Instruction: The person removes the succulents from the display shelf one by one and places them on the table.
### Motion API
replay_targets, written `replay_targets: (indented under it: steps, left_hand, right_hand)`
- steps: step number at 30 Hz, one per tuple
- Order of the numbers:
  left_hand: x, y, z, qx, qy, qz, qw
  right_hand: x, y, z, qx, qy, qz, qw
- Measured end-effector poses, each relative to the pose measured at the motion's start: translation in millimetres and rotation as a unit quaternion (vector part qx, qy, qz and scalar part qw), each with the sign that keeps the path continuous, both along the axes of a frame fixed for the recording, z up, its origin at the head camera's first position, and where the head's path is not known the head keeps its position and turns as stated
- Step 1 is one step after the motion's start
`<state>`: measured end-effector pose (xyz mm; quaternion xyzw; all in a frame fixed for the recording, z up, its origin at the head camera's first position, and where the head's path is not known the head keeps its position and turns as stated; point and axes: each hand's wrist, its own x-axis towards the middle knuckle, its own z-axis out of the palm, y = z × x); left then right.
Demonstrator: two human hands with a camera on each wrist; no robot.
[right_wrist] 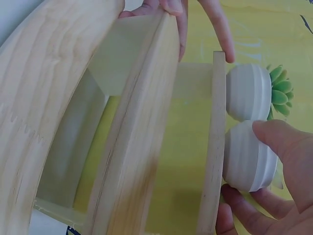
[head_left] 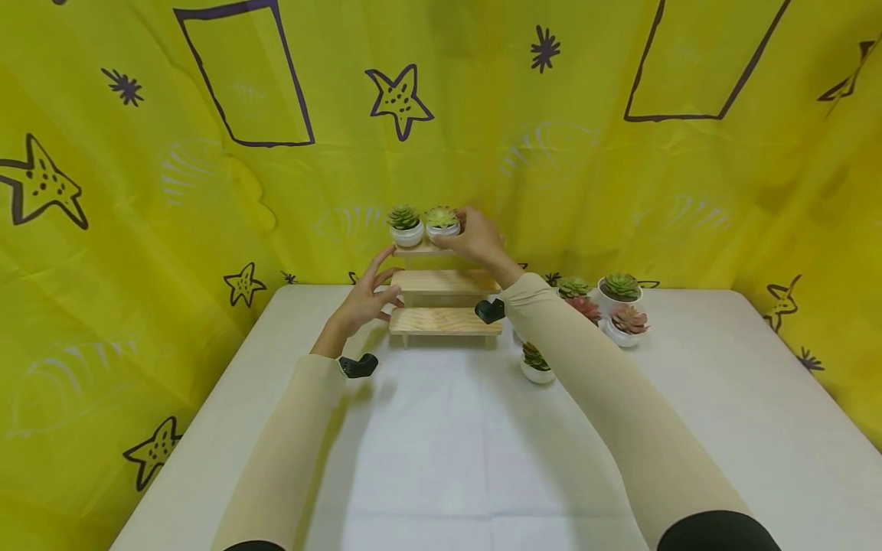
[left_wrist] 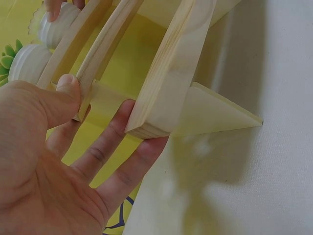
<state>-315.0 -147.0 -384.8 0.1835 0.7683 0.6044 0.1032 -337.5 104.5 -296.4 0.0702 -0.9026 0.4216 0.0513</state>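
At the stand's top tier, my right hand (head_left: 478,236) holds a white-potted light green succulent (head_left: 442,220) with thumb and fingers around the pot. Its pot stands right at the top board, beside a darker green potted succulent (head_left: 404,224). My left hand (head_left: 365,297) steadies the left end of a three-tier wooden stand (head_left: 445,321). In the left wrist view, the thumb (left_wrist: 68,90) presses the middle board while other fingers spread along the board ends. One left finger reaches up to the top board near the darker plant, as the right wrist view shows.
Right of the stand are several more potted succulents: a green one (head_left: 619,289), a pinkish one (head_left: 625,324), and a dark green one (head_left: 537,363) nearer me, partly behind my right sleeve. A yellow patterned curtain (head_left: 468,168) hangs behind the white table (head_left: 420,451).
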Motion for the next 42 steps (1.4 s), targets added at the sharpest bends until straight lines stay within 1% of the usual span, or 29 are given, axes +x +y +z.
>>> replay_targets:
  steps: [7, 20, 26, 36, 39, 42]
  left_hand:
    - [1.8, 1.6, 1.4, -0.004, -0.002, -0.002, 1.0]
    - [-0.5, 3.0, 1.2, 0.002, -0.004, -0.004, 1.0]
    - [-0.6, 2.2, 1.9, 0.001, -0.004, -0.004, 1.0]
    - [-1.0, 0.0, 1.5, -0.002, -0.01, -0.002, 0.9999]
    - [-1.7, -0.1, 0.7, 0.001, -0.007, -0.004, 1.0]
    - [-2.4, -0.3, -0.2, 0.001, -0.002, -0.007, 1.0]
  right_hand:
    - [0.9, 1, 0.2, -0.01, -0.001, 0.002, 0.9999]
    - [0.2, 3, -1.7, 0.008, 0.016, 0.0, 0.9999]
    - [2.6, 5, -1.5, 0.009, 0.019, 0.004, 0.9998]
    - [11.9, 16, 2.1, -0.012, 0.032, 0.018, 0.9993]
    - [16.9, 23, 4.0, -0.024, 0.037, 0.029, 0.9986]
    - [23.3, 33, 5.8, -0.022, 0.038, 0.037, 0.9984]
